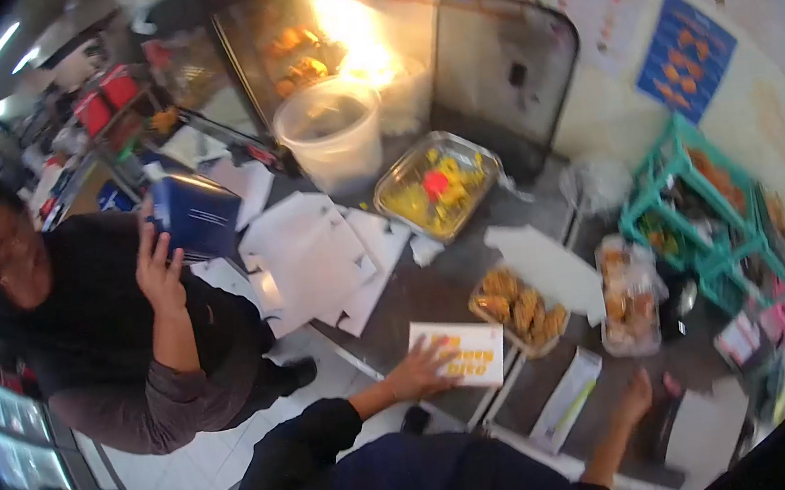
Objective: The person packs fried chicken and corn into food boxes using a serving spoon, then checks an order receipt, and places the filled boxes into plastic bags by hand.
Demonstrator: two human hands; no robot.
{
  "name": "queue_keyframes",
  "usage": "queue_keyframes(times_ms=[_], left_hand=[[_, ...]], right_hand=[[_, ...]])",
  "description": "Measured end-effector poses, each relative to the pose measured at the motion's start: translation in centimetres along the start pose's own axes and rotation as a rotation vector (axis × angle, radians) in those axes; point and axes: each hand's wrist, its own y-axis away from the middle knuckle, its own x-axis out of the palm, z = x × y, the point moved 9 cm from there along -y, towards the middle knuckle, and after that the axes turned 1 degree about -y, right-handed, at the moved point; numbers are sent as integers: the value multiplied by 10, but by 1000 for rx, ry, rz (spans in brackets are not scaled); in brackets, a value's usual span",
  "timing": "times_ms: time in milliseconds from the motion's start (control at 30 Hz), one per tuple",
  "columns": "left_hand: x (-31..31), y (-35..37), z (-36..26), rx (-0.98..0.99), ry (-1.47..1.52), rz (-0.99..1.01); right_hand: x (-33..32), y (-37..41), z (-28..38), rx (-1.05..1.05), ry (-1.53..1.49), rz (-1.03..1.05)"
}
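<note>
My left hand point(419, 368) is at the left side of a white food box point(471, 352) with orange-yellow lettering, its fingers lying over the top. The box is at the counter's front edge. My right hand point(634, 399) is low over the counter on the right, blurred, its fingers hard to make out. A long white strip-shaped carton point(568, 400) with a green mark lies to its left. Behind the hands are an open box of fried chicken pieces point(523, 312) and a clear plastic tub of browned food point(628, 298).
A co-worker point(123, 310) at left holds up a dark blue box point(195, 211). Flat white cartons point(310, 256), a foil tray of yellow food point(439, 184) and a clear bucket point(331, 139) stand behind. Green baskets point(693, 195) are at right; a white sheet point(705, 432) lies front right.
</note>
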Motion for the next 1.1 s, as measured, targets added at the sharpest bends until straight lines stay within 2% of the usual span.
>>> queue_keyframes(times_ms=[33, 67, 100, 133, 167, 267, 367, 467, 633, 733, 800, 1000, 1100], left_hand=[[0, -2, 2, -37, 7, 51], [2, 0, 2, 3, 19, -10], [5, 0, 4, -28, 12, 2], [5, 1, 4, -12, -4, -17], [2, -1, 5, -38, 25, 13], [-3, -4, 3, -54, 49, 23], [-1, -3, 3, -46, 52, 19], [-5, -4, 3, -43, 56, -7], [-5, -2, 3, -48, 72, -3], [4, 2, 12, -132, 117, 56], [5, 3, 10, -98, 103, 81], [-3, -2, -1, -4, 22, 10], [-3, -2, -1, -11, 45, 7]], right_hand=[[43, 37, -18, 234, -667, 427], [80, 96, 61, -82, 211, 274], [87, 122, -7, 307, -65, 307], [131, 164, -8, 419, -148, 581], [154, 194, 12, 287, 50, 602], [196, 249, 14, 350, 126, 752], [210, 270, -2, 440, -20, 724], [216, 275, -4, 377, -36, 679], [218, 276, -12, 355, 63, 582], [215, 275, -22, 371, 128, 532], [215, 277, -23, 362, 169, 525], [210, 271, -16, 102, 269, 489], [210, 268, -25, 89, 256, 477]])
